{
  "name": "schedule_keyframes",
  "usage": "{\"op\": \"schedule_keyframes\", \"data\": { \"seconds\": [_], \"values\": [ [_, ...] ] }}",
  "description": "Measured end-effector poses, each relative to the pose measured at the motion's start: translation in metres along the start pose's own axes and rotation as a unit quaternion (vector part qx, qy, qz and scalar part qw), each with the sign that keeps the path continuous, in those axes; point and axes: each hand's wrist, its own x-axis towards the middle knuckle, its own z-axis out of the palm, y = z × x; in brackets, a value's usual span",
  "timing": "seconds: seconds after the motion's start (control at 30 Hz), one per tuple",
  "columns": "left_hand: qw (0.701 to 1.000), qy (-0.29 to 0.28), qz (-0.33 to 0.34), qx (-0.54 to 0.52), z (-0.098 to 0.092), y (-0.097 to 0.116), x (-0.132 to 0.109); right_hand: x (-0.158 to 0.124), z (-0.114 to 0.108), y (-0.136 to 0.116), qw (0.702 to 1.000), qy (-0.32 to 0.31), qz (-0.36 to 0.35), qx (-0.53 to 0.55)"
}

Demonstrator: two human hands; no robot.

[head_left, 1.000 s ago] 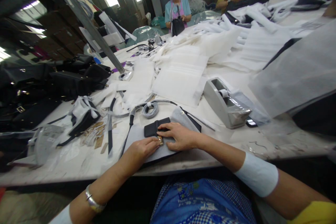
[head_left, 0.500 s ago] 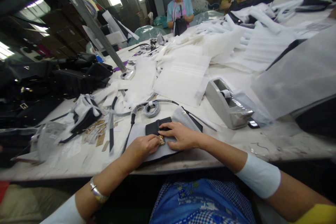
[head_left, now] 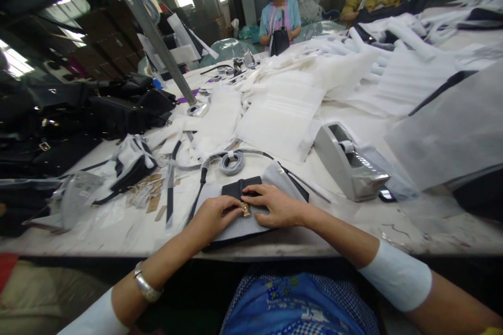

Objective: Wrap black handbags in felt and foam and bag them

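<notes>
A black bag with a grey protective sheet (head_left: 230, 226) over its front lies in front of me at the table's near edge. Its black flap (head_left: 231, 188) carries a strap band and a gold clasp (head_left: 246, 210). My left hand (head_left: 218, 215) is closed, thumb and fingertips pinched at the left side of the clasp. Laid across the flap from the right, my right hand (head_left: 277, 205) has its fingers apart, the fingertips just above the clasp and the thumb below. The bag's dark right corner (head_left: 301, 192) shows beyond this hand.
A grey tape dispenser (head_left: 348, 167) stands to the right. Behind the bag lies a coiled grey strap (head_left: 231, 162). White sheets (head_left: 281, 115) cover the middle; black bags (head_left: 66, 136) pile up left, near a metal post (head_left: 157, 36). Two people sit across the table.
The view has shifted slightly, so the scene sits a little further right. My left fingertips have drawn back slightly from over the clasp, showing more of it. My right hand stays on the flap.
</notes>
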Motion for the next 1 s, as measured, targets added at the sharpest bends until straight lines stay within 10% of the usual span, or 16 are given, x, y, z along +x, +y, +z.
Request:
{"op": "schedule_keyframes", "data": {
  "seconds": [0.5,1.0],
  "values": [
    [0.986,0.05,-0.093,-0.133,0.027,0.001,-0.012,0.001,0.0,0.0,0.997,0.043,-0.026,0.064],
    [0.97,0.075,-0.116,-0.199,0.028,-0.001,-0.015,0.025,-0.018,-0.014,0.943,-0.138,-0.15,-0.264]
  ]
}}
